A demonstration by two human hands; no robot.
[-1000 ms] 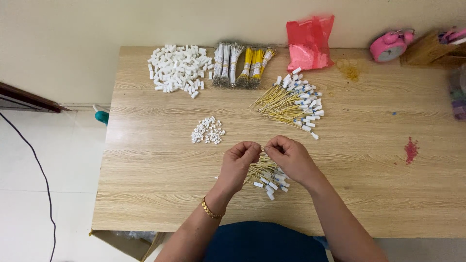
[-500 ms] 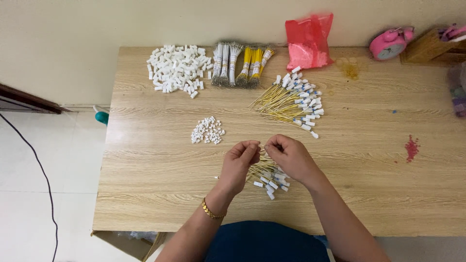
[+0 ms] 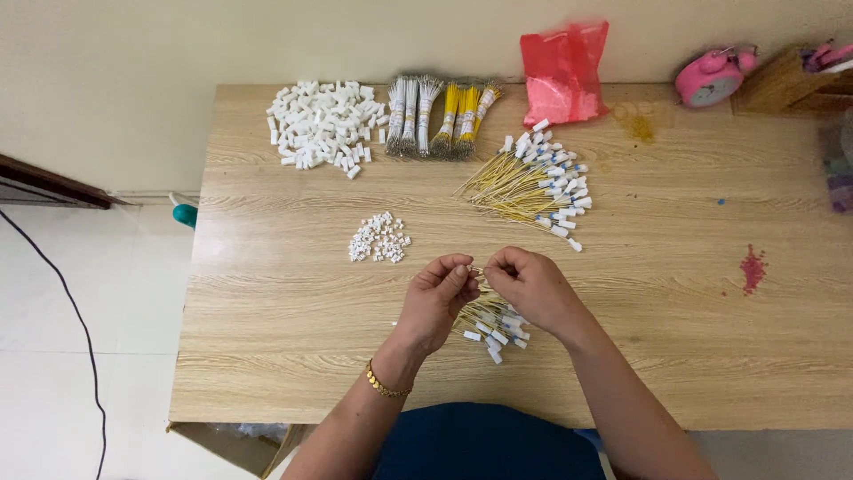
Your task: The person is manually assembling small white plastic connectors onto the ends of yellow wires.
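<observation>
My left hand (image 3: 437,300) and my right hand (image 3: 530,287) meet fingertip to fingertip over the wooden table (image 3: 267,338), pinching a small white connector with a thin yellow wire between them. Just under the hands lies a small bunch of yellow wires with white connectors (image 3: 494,325). A little heap of tiny white pieces (image 3: 378,238) sits to the left of my left hand. A gold bracelet circles my left wrist.
At the back lie a pile of white plastic housings (image 3: 322,124), bundles of white and yellow wires (image 3: 437,116), a red plastic bag (image 3: 563,71) and a fan of finished yellow wires (image 3: 531,182). A pink alarm clock (image 3: 711,78) and a wooden holder (image 3: 791,82) stand far right.
</observation>
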